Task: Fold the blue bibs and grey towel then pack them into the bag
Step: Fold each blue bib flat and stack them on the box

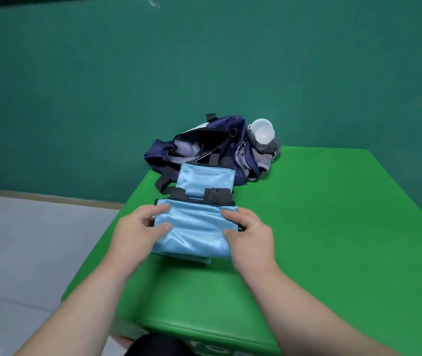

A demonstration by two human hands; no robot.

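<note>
Only the head view to go on here. The near blue bib (195,227) lies folded into a rough rectangle on the green pad (333,227), right between the two hands.

The left hand (140,227) pinches the bib's left edge: the thumb lies flat on top of the cloth, the forefinger runs along the far corner, and the other fingers curl at the edge. The right hand (248,232) does the mirror thing on the right edge, thumb on top and forefinger reaching over the far corner. I can't tell how far the fingers tuck under on either side. Both forearms come in from the bottom of the frame and angle inward, wrists low over the pad, palms mostly facing down.

Just past the near bib is a bunch of black straps (217,195), and beyond them the second blue bib (206,179), also folded flat, its far edge right up against the bag (199,145). The bag is navy, sits at the pad's far edge and gapes open at the top. To the right of it is the grey towel (266,147), bunched up, with a whitish plastic container (262,131) resting on it. There's a teal wall (204,60) behind and pale floor (25,240) off to the left.
</note>
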